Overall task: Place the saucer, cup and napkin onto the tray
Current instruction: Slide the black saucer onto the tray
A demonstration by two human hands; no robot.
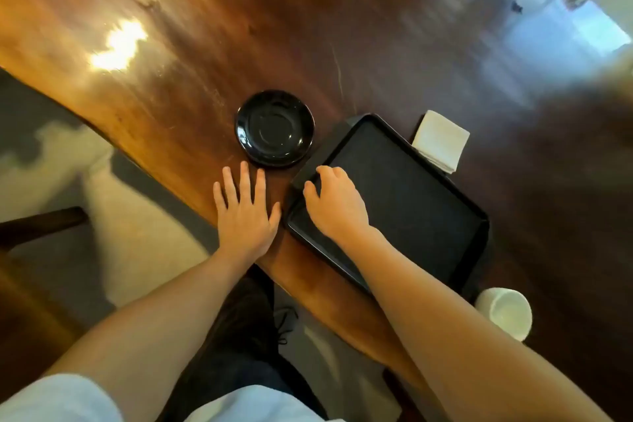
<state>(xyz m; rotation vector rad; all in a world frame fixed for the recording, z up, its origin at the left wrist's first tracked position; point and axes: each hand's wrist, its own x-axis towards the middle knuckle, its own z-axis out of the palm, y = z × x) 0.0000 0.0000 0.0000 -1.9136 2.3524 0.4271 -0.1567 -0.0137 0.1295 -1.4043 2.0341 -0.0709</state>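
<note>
A glossy wooden table (342, 27) is seen from above, its near edge running diagonally. Starting at the left, the left hand (245, 212) is laid flat on the wood with fingers spread wide, nothing held. Just off its fingertips, at about 1 o'clock, a black saucer (274, 128) is sat on the table, close but apparently not touched. Next over, the right hand (337, 204) is rested on the near-left corner of the black tray (411, 202), fingers curled loosely over the rim; whether the rim is actually gripped can't be told. At the tray's 1 o'clock edge a folded white napkin (440, 144) is found on the table, right against the rim. A white cup (507, 312) is stood on the table at the tray's 5 o'clock corner, just beside it.
</note>
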